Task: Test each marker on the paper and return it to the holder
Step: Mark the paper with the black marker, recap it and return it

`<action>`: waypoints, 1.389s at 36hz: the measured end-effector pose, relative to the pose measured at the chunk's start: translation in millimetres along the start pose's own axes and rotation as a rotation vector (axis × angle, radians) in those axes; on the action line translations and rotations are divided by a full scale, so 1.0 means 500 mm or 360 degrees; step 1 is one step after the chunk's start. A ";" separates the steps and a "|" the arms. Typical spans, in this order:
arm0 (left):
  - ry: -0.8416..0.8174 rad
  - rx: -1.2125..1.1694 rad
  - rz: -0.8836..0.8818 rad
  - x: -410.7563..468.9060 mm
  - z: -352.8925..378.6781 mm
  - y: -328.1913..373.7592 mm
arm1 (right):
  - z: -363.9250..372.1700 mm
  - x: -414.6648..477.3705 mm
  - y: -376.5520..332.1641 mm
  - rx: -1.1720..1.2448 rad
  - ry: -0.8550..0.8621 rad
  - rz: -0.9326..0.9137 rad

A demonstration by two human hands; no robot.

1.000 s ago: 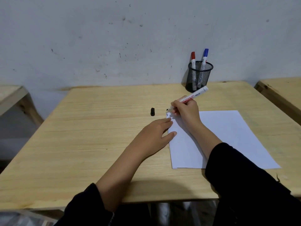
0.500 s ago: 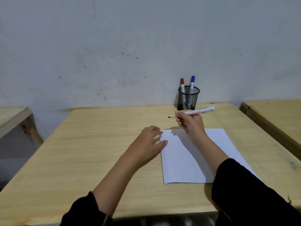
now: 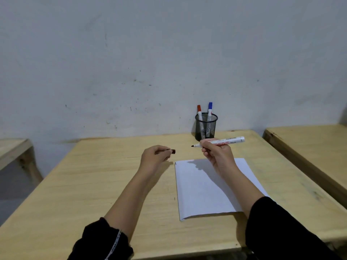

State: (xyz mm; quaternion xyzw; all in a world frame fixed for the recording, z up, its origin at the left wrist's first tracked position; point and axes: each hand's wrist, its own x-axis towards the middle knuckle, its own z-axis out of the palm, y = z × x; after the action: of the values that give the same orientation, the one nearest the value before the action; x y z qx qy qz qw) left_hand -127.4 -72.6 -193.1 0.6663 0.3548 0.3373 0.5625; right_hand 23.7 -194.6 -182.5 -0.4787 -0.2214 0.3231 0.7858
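White-barrelled marker (image 3: pixel 223 142) sits uncapped in your right hand (image 3: pixel 216 152), closed round it above the paper (image 3: pixel 212 192); your left hand (image 3: pixel 154 158) pinches its cap (image 3: pixel 173 151) facing the tip, likely for recapping before the holder (image 3: pixel 206 126).

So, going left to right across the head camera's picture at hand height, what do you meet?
Left hand pinching the cap → marker tip → right hand → marker's white tail.
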 end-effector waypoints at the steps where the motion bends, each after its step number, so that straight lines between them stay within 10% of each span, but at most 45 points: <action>1: -0.0048 -0.0210 -0.0054 -0.003 0.005 0.007 | 0.001 -0.002 -0.001 0.0013 -0.0014 -0.0003; 11: -0.0301 -0.0861 -0.0161 -0.030 0.051 0.034 | 0.013 -0.018 -0.010 0.0066 -0.0077 -0.0049; 39: -0.0498 -0.0381 0.0186 -0.010 0.059 0.057 | 0.008 -0.014 -0.028 -0.0051 -0.0345 -0.0043; 50: -0.0216 -0.0874 0.0145 0.036 0.066 0.092 | -0.016 0.024 -0.066 0.0395 -0.0098 -0.0041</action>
State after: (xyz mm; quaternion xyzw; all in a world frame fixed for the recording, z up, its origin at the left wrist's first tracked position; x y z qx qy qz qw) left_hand -85.8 -79.3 -151.6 0.5254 0.1814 0.4002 0.7286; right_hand 47.1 -202.1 -156.0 -0.3647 -0.2099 0.3524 0.8359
